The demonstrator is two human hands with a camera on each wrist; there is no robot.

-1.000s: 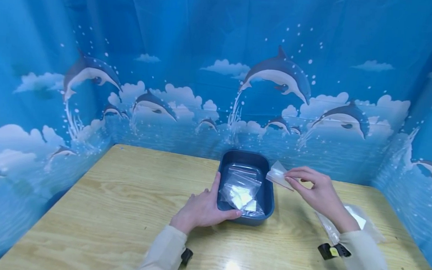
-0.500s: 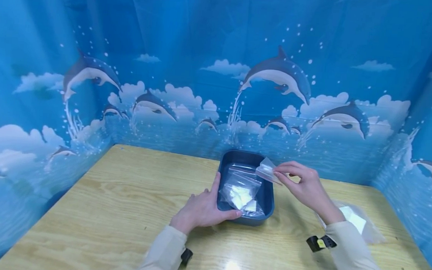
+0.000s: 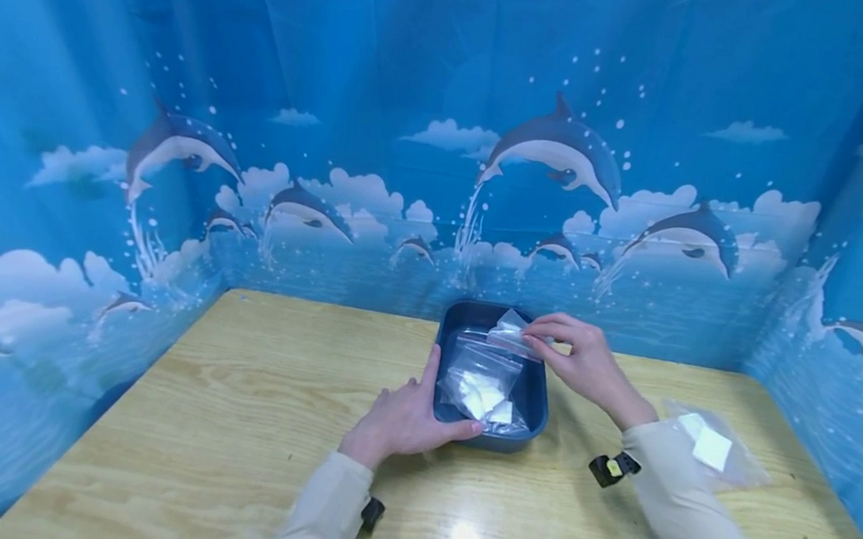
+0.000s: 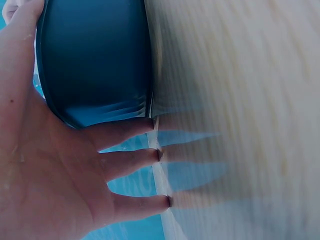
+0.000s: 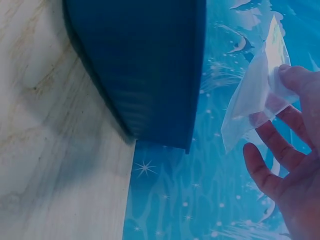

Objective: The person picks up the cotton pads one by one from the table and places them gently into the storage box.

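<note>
A dark blue rectangular bin [image 3: 538,402] stands on the table and holds clear zip-lock bags [image 3: 478,385] with white pieces inside. My left hand [image 3: 408,418] rests against its near left corner, thumb along the front rim. In the left wrist view, spread straight fingers lie beside the bin wall [image 4: 95,55] with their tips at the table. My right hand [image 3: 579,359] pinches a small clear zip-lock bag [image 3: 505,333] between thumb and fingers, above the far right part of the bin. The right wrist view shows this bag [image 5: 255,95] hanging from the fingertips, above the rim.
On the table [image 3: 241,406], right of the bin, lies a larger clear bag [image 3: 737,458] with white square pieces [image 3: 712,448]; the right forearm passes beside it. A blue dolphin curtain [image 3: 381,132] hangs behind the table's back edge.
My right hand has moved left with the zip-lock bag, from beside the bin's right rim to over its inside. The left hand and bin have stayed in place.
</note>
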